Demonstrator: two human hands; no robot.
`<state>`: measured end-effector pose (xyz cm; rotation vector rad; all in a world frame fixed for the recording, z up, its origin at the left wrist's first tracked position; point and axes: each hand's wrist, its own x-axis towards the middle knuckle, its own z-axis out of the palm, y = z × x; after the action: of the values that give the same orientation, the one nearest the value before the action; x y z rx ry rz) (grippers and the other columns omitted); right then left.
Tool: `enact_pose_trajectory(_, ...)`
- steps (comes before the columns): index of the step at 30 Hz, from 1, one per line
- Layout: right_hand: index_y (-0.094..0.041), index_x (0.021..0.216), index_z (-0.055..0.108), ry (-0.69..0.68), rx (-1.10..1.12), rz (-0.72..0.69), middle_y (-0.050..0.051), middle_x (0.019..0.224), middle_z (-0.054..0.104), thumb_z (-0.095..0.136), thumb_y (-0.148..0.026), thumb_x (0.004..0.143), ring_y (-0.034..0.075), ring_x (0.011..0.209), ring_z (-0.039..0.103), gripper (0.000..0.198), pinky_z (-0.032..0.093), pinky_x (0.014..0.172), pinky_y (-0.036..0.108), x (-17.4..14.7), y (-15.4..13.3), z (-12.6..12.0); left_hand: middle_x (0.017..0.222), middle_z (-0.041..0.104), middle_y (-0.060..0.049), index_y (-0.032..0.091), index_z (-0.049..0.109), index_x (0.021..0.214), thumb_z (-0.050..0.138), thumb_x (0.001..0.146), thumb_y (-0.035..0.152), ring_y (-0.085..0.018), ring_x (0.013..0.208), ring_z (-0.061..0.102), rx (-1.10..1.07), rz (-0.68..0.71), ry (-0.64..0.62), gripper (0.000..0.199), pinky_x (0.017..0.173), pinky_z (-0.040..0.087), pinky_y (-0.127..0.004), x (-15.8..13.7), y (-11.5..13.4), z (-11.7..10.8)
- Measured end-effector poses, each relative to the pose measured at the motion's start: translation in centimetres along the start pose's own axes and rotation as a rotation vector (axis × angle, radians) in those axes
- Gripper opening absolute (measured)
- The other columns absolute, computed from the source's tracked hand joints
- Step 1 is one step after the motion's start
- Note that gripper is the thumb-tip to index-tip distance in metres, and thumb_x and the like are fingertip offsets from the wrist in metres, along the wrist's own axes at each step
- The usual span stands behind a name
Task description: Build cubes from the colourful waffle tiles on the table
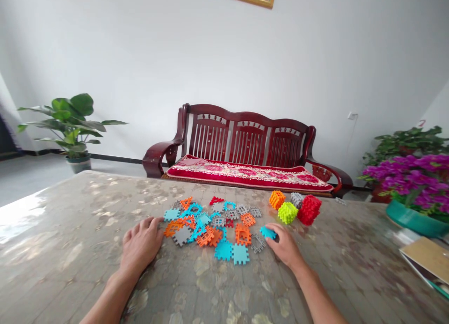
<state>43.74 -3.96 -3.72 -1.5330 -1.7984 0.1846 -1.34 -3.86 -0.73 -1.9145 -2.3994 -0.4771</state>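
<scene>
A pile of flat interlocking plastic tiles [223, 250] in blue, orange, grey and red lies on the table. My left hand [143, 241] rests palm down at the pile's left edge, fingers stretched out, close to a light blue tile [171, 215]. On the right side, my right hand [285, 244] pinches a blue tile [267, 232] between thumb and fingers. A grey window-frame tile [258, 243] lies just left of that hand. Beyond it stand assembled blocks: an orange one [277, 199], a lime green one [287, 213], a grey one [297, 200] and a red one [309, 209].
The table [196, 296] has a patterned, shiny cover. A teal planter [416, 218] with purple flowers and a brown notebook [428, 258] sit at the right. Behind the table is a wooden bench [245, 143]; a potted plant [77, 162] stands on the floor at left.
</scene>
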Motion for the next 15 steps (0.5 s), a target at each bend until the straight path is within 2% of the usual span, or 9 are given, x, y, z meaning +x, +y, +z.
enact_pose_trajectory(9, -0.019, 0.108, 0.07, 0.091, -0.205, -0.026, 0.011, 0.119, 0.068, 0.052, -0.028, 0.084, 0.027, 0.112, 0.061, 0.032, 0.046, 0.1, 0.044, 0.9, 0.2, 0.3, 0.139, 0.055, -0.008, 0.028, 0.058, 0.132, 0.031, 0.092, 0.031, -0.029, 0.126, 0.05, 0.029, -0.008, -0.019, 0.047, 0.106, 0.032, -0.044, -0.2, 0.2, -0.3)
enact_pose_trajectory(13, -0.02, 0.11, 0.069, 0.151, -0.226, -0.123, 0.011, 0.118, 0.068, 0.056, -0.034, 0.086, 0.028, 0.111, 0.06, 0.03, 0.045, 0.099, 0.045, 0.2, -2.6, -0.1, 0.139, 0.055, -0.008, 0.027, 0.058, 0.132, 0.03, 0.092, 0.03, -0.028, 0.127, 0.049, 0.032, 0.001, -0.017, 0.048, 0.105, 0.032, -0.044, -0.1, 0.3, -0.3)
enact_pose_trajectory(15, -0.023, 0.111, 0.068, 0.092, -0.177, -0.212, 0.008, 0.117, 0.069, 0.057, -0.033, 0.088, 0.025, 0.111, 0.06, 0.028, 0.044, 0.1, 0.043, -0.4, -5.3, 0.1, 0.138, 0.055, -0.009, 0.027, 0.058, 0.132, 0.031, 0.092, 0.03, -0.028, 0.127, 0.049, 0.032, 0.005, -0.013, 0.048, 0.105, 0.033, -0.044, -0.1, 0.3, -0.2)
